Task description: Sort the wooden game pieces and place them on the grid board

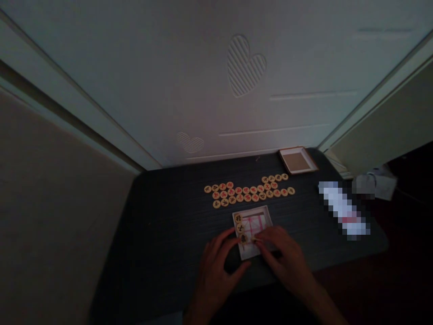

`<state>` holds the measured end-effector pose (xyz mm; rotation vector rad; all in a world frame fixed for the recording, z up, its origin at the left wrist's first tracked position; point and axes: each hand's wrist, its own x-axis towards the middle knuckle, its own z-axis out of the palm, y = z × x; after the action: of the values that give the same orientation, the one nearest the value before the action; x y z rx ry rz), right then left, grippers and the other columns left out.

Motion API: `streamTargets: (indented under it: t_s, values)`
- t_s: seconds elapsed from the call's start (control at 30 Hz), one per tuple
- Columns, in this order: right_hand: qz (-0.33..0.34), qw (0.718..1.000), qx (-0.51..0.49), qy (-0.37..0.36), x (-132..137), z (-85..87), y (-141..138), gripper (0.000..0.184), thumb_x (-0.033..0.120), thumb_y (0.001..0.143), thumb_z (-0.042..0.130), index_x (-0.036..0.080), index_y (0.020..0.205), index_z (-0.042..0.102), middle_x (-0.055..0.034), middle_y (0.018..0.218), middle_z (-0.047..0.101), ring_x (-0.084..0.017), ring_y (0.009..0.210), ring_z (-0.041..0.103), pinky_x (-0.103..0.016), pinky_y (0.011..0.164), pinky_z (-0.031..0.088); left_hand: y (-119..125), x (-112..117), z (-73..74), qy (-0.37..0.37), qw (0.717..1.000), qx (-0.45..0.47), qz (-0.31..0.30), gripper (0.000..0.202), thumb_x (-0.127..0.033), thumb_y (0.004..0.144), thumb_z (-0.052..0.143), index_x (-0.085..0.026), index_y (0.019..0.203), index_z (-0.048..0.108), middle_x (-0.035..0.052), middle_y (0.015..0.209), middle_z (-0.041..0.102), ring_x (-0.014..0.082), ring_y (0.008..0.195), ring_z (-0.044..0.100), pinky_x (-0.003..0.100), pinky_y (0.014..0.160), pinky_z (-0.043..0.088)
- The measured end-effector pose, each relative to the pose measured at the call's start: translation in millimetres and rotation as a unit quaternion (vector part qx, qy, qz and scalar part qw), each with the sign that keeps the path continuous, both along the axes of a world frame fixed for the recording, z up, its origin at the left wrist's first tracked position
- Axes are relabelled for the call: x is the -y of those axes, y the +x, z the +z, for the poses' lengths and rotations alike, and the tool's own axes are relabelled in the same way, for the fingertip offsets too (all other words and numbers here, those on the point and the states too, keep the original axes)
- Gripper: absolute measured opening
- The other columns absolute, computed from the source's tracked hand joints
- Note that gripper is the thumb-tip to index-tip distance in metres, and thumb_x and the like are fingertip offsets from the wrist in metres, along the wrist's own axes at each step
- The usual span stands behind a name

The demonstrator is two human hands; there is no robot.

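Note:
A small white open box (269,214) stands near the table's front edge, with a sheet printed in pink lines (252,223) inside. Three round wooden Chinese chess pieces (240,228) form a column along the box's left wall. My right hand (286,253) reaches over the box's right side and pinches a Chinese chess piece (254,239) between thumb and fingertips, low in the box. My left hand (218,266) is open at the box's left front corner, fingertips by the left wall and the lowest piece, thumb apart. Whether it presses on the box I cannot tell.
More Chinese chess pieces (247,197), marked red or black, lie face up in uneven rows behind the box. A shallow box lid (297,162) rests at the table's back right. A pixelated bright object (343,210) is on the right. A white panel (203,90) rises behind the dark table (152,225).

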<state>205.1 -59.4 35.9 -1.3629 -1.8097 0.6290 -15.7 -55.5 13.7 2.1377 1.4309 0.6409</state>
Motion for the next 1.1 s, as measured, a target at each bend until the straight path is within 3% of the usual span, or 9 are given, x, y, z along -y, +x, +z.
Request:
streamTargets:
  t_s: [0.27,0.67,1.1]
  values:
    - [0.014,0.997,0.072,-0.010,0.8,-9.2,-13.4,0.008,0.027,0.097,0.062,0.025,0.098,0.070,-0.0026,0.091,0.074,-0.020,0.087,0.068,-0.037,0.082,0.051,1.3,-0.9,0.6,0.017,1.000,0.015,-0.004,0.044,-0.027,0.085,0.075,-0.031,0.126,0.061,0.0048,0.137,0.061,0.0268,0.121,0.061,0.049,0.101,0.050]
    - [0.050,0.992,0.107,-0.037,-2.3,-11.0,-16.2,0.008,0.024,0.096,0.064,0.026,0.095,0.072,-0.0008,0.088,0.074,-0.021,0.086,0.066,-0.038,0.082,0.046,2.6,-1.0,-0.1,0.024,0.999,0.023,0.005,0.042,-0.026,0.084,0.076,-0.032,0.124,0.063,0.0040,0.134,0.062,0.0261,0.119,0.062,0.047,0.100,0.050]
    - [0.039,0.995,0.094,-0.024,0.7,-12.7,-15.8,0.010,0.024,0.098,0.061,0.025,0.099,0.071,-0.0013,0.089,0.074,-0.021,0.085,0.067,-0.039,0.083,0.048,2.3,-0.5,2.0,0.018,1.000,0.024,0.006,0.041,-0.025,0.085,0.075,-0.032,0.123,0.063,0.0039,0.135,0.061,0.0258,0.120,0.060,0.047,0.102,0.050]
